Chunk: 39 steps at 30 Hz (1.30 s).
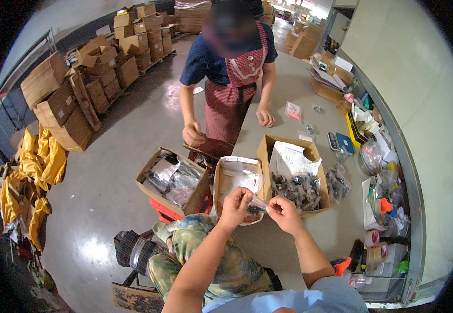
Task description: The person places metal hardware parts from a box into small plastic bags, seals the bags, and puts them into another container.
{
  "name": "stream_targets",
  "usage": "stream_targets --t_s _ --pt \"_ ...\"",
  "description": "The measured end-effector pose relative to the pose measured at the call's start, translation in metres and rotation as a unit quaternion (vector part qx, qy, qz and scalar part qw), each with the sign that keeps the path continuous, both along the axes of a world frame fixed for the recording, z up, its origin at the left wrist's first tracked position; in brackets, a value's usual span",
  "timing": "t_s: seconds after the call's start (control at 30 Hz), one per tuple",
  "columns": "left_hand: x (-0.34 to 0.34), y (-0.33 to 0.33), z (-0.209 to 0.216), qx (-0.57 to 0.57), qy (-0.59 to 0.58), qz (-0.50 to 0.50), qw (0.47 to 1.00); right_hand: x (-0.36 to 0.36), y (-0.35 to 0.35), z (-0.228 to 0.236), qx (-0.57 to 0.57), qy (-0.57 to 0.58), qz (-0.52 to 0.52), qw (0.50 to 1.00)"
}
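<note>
A small clear plastic bag is stretched between my two hands. My left hand pinches one end of it, and my right hand has its fingers closed on the other. Both are above the near end of an open carton with flat clear bags and some dark pieces inside. To the right stands a larger cardboard box full of dark bagged parts, with a written paper sheet on top. On the left, another box of clear-bagged items rests on a red stool.
Across from me stands a co-worker in a checked apron, one hand on the table. More bagged parts, a blue scale, tape rolls and clutter line the right side. Stacked cartons and yellow sacks fill the left.
</note>
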<state>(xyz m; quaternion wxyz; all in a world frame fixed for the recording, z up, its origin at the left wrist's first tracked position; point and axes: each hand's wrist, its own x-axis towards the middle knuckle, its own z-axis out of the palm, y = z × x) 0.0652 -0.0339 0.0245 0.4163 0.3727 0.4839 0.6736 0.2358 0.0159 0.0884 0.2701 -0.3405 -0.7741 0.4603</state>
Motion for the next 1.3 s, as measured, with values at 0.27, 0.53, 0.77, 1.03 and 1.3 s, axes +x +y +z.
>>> stream_targets --t_s 0.27,0.53,0.77,1.03,1.3 --pt "0.01 0.003 0.008 0.019 0.096 -0.057 0.994 0.031 -0.008 0.008 0.04 -0.015 -0.06 0.997" --pt "0.028 0.003 0.015 -0.01 -0.002 -0.161 0.987 0.054 0.001 -0.004 -0.108 0.093 -0.052 0.988" --pt "0.023 -0.002 0.015 -0.052 -0.042 -0.214 0.975 0.04 0.007 -0.026 -0.229 0.172 -0.053 0.957" --pt "0.017 -0.002 0.007 -0.071 -0.054 -0.159 0.983 0.011 -0.006 -0.031 -0.185 0.237 -0.059 0.952" --pt "0.016 -0.003 0.01 -0.037 0.025 -0.143 0.989 -0.004 -0.013 -0.036 -0.183 0.25 -0.089 0.947"
